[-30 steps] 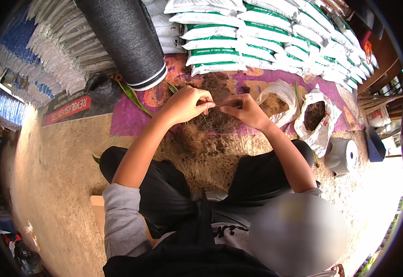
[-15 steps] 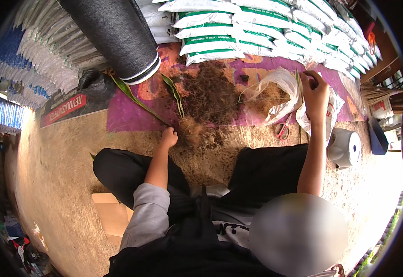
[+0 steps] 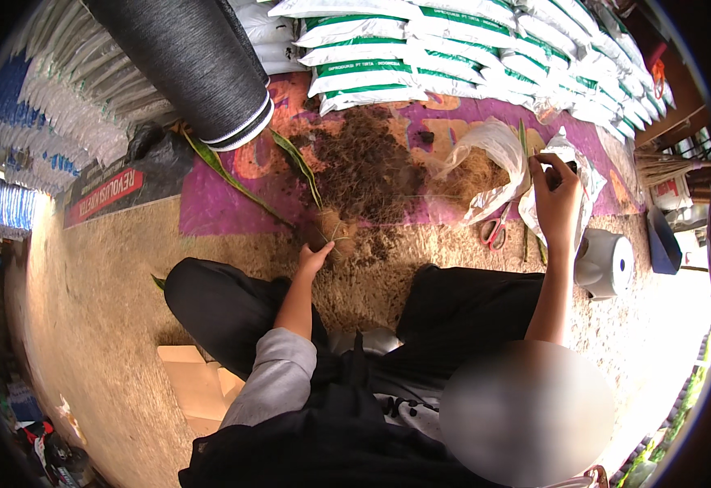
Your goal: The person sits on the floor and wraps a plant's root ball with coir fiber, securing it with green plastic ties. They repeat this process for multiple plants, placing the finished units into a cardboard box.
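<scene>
The wrapped root ball (image 3: 333, 232) of a leafy plant (image 3: 298, 163) lies on the floor at the mat's (image 3: 209, 211) edge; it looks light and crumbly, best gripped round its bound fibre. The left hand (image 3: 313, 259) cups it loosely, while the right hand (image 3: 557, 199) pinches a thin green stem (image 3: 525, 150) near the plastic bags (image 3: 494, 154).
</scene>
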Action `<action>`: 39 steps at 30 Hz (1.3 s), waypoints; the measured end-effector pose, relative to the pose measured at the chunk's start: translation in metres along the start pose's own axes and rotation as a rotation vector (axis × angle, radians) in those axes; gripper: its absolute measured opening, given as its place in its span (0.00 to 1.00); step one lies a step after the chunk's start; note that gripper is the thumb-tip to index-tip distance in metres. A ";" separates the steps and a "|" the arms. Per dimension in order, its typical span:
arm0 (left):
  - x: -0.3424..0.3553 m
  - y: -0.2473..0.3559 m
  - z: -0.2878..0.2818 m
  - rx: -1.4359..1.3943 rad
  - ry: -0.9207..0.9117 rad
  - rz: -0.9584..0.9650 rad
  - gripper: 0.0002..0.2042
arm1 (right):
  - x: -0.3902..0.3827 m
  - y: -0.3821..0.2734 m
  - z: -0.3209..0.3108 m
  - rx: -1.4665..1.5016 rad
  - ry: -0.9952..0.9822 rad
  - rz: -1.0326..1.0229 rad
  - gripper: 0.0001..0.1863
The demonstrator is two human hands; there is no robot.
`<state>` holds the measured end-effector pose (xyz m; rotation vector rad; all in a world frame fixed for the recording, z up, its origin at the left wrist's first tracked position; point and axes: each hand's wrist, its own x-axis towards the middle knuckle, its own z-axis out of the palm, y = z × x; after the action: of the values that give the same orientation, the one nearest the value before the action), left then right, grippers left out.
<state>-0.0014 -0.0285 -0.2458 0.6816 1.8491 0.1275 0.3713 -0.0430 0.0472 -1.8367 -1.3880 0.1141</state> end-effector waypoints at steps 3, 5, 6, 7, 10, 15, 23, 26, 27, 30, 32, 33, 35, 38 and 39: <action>0.011 0.001 0.011 0.070 -0.011 0.038 0.53 | -0.001 -0.002 0.001 -0.002 -0.004 0.000 0.04; 0.012 0.005 0.017 0.089 -0.020 0.045 0.55 | 0.000 0.003 0.002 0.008 -0.002 -0.034 0.04; 0.012 0.006 0.019 0.079 -0.014 0.036 0.55 | -0.001 0.002 0.001 0.005 -0.012 -0.024 0.04; 0.013 0.007 0.022 0.067 -0.007 0.028 0.56 | -0.002 0.001 0.001 0.003 -0.022 -0.015 0.04; 0.022 0.007 0.026 0.046 0.006 0.013 0.58 | -0.003 0.002 0.002 0.013 -0.031 -0.023 0.04; 0.023 0.008 0.038 0.031 0.033 0.037 0.59 | -0.007 0.002 -0.002 0.001 -0.066 -0.009 0.04; 0.013 0.016 0.025 -0.170 -0.022 -0.146 0.62 | -0.010 0.003 -0.006 -0.002 -0.069 0.002 0.05; 0.016 0.009 0.014 -0.250 -0.223 -0.090 0.58 | -0.009 -0.001 -0.006 -0.018 -0.060 -0.023 0.06; 0.012 0.009 0.008 -0.280 -0.313 -0.070 0.56 | -0.008 -0.003 -0.005 -0.023 -0.056 -0.036 0.06; 0.010 0.004 -0.006 -0.342 -0.322 0.081 0.43 | -0.003 -0.011 0.002 0.008 -0.061 -0.089 0.06; -0.011 0.018 -0.019 -0.421 -0.419 0.192 0.35 | -0.002 -0.014 0.010 0.065 -0.020 -0.152 0.06; -0.025 0.027 -0.026 -0.467 -0.467 0.245 0.30 | 0.000 -0.014 0.013 0.042 -0.006 -0.176 0.06; -0.051 0.046 -0.043 -0.548 -0.547 0.330 0.24 | 0.002 -0.026 0.019 0.056 0.005 -0.175 0.07; -0.084 0.076 -0.071 -0.675 -0.629 0.424 0.20 | 0.011 -0.030 0.039 0.016 -0.017 -0.188 0.08; -0.099 0.086 -0.078 -0.740 -0.639 0.455 0.20 | 0.012 -0.033 0.046 0.017 -0.009 -0.187 0.09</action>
<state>-0.0150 0.0105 -0.0991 0.5119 0.9037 0.7580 0.3271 -0.0058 0.0418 -1.6854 -1.5527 0.0383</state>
